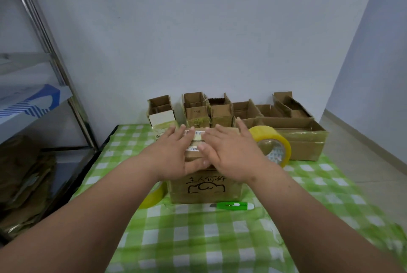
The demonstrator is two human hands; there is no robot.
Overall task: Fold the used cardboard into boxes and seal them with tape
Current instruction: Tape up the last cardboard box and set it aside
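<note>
We press our left hand point(174, 151) and right hand point(229, 154), fingers straight, flat on the cardboard box point(204, 187) (closed flaps); tape roll point(273, 145) just right of it.

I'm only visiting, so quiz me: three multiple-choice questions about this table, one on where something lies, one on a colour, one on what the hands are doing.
1. Where is the utility knife?
A. On the cloth in front of the cardboard box
B. Inside a box
C. On the shelf

2. What colour is the tape roll?
A. Red
B. Yellow
C. Black

3. The left hand and right hand are:
A. Holding scissors
B. Hanging idle
C. Pressed flat on the box top

Answers: 1 A, it lies at the box's near side; 2 B, its rim is yellow; 3 C, fingers lie spread on the box.
</note>
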